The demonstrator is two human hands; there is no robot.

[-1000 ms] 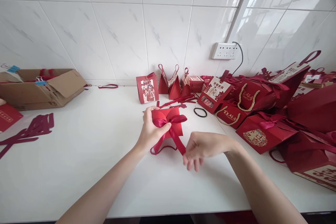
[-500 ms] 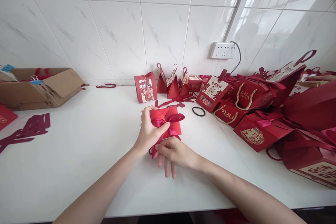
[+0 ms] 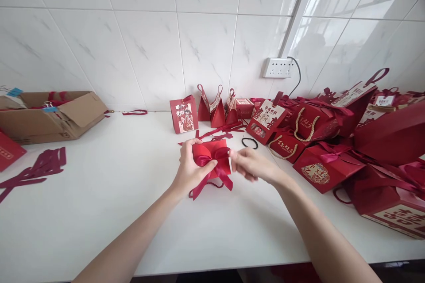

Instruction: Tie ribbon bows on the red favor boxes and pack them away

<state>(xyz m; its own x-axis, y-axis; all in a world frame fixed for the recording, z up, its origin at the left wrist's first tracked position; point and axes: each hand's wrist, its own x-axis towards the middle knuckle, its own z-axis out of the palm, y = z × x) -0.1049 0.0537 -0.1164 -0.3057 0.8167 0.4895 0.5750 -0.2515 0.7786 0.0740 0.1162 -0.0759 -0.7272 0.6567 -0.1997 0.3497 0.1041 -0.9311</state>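
Note:
A small red gift box (image 3: 226,167) sits on the white table in front of me, with a shiny crimson ribbon bow (image 3: 223,174) tied across its top. My left hand (image 3: 193,166) grips the box's left side, its thumb pressed on the knot of the bow. At the right side my right hand (image 3: 251,164) pinches the tip of the bow's right loop between thumb and fingertips. Two ribbon tails hang down the near side. Below the box shows a dark red cord (image 3: 215,184). The fingers of my left hand behind the box are hidden.
Several red gift boxes and bags (image 3: 323,119) crowd the right side. Small upright boxes (image 3: 217,114) stand by the tiled wall. A cardboard carton (image 3: 76,117) and flat dark red strips (image 3: 38,168) lie left. A black band (image 3: 249,143) lies beyond my right hand.
My right hand has left the ribbon tail at the near side and moved up and right to the bow's right loop. My left hand keeps its hold on the box.

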